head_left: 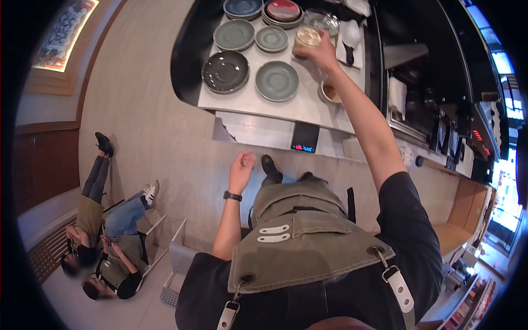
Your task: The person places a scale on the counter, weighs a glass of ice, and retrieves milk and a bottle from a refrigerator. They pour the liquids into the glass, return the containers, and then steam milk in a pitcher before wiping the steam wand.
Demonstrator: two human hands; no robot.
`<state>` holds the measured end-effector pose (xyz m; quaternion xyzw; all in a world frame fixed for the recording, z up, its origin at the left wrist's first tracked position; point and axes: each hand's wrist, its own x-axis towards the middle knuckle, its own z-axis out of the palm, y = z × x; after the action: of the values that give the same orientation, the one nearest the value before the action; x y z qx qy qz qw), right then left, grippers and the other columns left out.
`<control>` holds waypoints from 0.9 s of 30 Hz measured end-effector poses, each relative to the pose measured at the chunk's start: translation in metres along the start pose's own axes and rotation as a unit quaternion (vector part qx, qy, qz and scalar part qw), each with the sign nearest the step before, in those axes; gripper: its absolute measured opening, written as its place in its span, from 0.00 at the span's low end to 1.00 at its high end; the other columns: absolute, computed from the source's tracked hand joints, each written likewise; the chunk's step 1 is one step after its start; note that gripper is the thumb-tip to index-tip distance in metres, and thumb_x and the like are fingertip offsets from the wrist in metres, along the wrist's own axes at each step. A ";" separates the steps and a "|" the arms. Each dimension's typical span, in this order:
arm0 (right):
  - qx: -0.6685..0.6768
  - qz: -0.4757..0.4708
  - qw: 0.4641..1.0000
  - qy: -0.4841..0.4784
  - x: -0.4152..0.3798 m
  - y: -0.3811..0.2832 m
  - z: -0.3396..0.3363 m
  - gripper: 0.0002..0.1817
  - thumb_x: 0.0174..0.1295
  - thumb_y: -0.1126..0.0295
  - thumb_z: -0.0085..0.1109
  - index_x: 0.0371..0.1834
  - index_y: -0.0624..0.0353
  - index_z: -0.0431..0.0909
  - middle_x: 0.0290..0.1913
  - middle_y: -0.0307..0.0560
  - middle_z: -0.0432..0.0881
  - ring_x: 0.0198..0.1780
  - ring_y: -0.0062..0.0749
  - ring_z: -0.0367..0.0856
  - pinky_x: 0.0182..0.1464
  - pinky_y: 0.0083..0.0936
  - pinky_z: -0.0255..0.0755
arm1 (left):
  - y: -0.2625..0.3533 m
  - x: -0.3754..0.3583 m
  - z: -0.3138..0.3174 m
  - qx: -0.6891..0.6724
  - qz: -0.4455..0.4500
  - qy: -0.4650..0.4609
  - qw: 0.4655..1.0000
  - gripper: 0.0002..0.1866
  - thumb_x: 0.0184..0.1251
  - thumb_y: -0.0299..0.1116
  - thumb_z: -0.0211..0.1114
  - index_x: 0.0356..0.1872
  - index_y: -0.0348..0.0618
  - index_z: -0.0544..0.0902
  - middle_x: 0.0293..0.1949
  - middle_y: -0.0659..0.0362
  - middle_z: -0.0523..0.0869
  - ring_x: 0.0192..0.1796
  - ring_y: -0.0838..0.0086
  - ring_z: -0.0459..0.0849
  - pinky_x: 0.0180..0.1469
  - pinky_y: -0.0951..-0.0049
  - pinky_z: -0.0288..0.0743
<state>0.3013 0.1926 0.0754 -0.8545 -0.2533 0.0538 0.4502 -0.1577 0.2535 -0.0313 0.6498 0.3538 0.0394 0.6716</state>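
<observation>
My right hand (320,52) is wrapped round a clear glass (306,42) with a pale, creamy drink in it, over the far part of the white counter (316,110). Below that arm, a cup (330,91) with brown liquid stands partly covered by my forearm. Grey-green saucers (276,81) and a dark glossy saucer (225,72) lie left of the glass. In front of the counter's edge hangs my left hand (242,163), fingers loosely bent and nothing visible in them. It touches nothing.
Stacked plates (283,11) and clear glassware (323,23) stand at the back. A white, dark-handled utensil (351,41) lies right of the glass. A small black digital display (304,137) is at the front edge. Two people (118,253) sit at the lower left, near a chair (179,264).
</observation>
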 end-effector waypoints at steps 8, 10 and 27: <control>-0.017 -0.069 0.985 0.159 -0.081 -0.026 -0.030 0.43 0.53 0.59 0.83 0.67 0.65 0.69 0.58 0.54 0.82 0.63 0.38 0.79 0.63 0.32 0.73 | 0.025 0.022 0.035 0.058 0.045 -0.068 0.995 0.16 0.76 0.38 0.68 0.58 0.41 0.84 0.41 0.60 0.88 0.37 0.77 0.84 0.42 0.75 0.78; 0.049 -0.044 0.984 0.165 -0.148 -0.036 -0.042 0.28 0.60 0.65 0.78 0.59 0.62 0.74 0.51 0.49 0.84 0.53 0.35 0.82 0.56 0.32 0.76 | 0.032 0.030 0.046 0.079 0.054 -0.083 0.992 0.16 0.75 0.38 0.68 0.55 0.39 0.85 0.40 0.57 0.89 0.38 0.76 0.84 0.44 0.73 0.79; 0.278 0.212 0.937 0.000 -0.370 0.104 0.019 0.29 0.68 0.63 0.71 0.67 0.66 0.75 0.57 0.56 0.84 0.55 0.41 0.85 0.59 0.36 0.81 | 0.006 0.045 0.149 0.097 0.050 -0.002 0.994 0.30 0.80 0.48 0.60 0.67 0.29 0.80 0.57 0.42 0.82 0.60 0.54 0.81 0.66 0.60 0.72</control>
<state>0.0153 -0.0203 -0.0690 -0.7294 -0.0417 0.2162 0.6476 -0.0433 0.1518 -0.0594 0.7288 0.3213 0.0372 0.6035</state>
